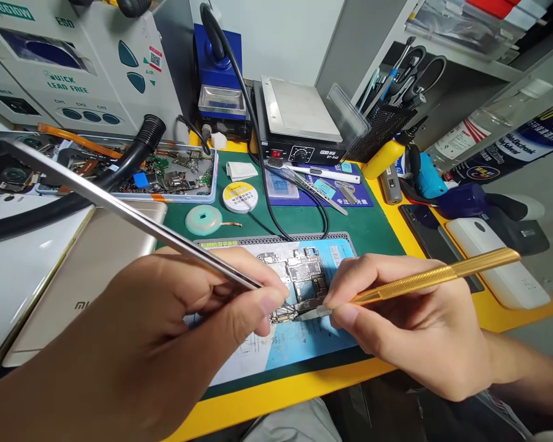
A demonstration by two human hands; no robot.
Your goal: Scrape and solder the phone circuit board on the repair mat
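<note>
My left hand (203,319) is closed around long steel tweezers (138,215), whose slim tips come down at the lower edge of a phone circuit board (306,270). In my right hand (410,319) is a craft knife (415,282) with a knurled gold handle, gripped close to its blade. The blade points left and meets the board's edge near the tweezer tips; whether it touches them I cannot tell. The board lies on a blue and white printed mat (299,350), partly hidden by my fingers.
Behind the mat lie a round tin (240,197), a roll of pale green tape (203,220) and a black cable (262,153). A tray of phone parts (207,178) and gold phone (92,270) are left. A heating plate (301,113) stands at the back; a white phone (498,264) lies right.
</note>
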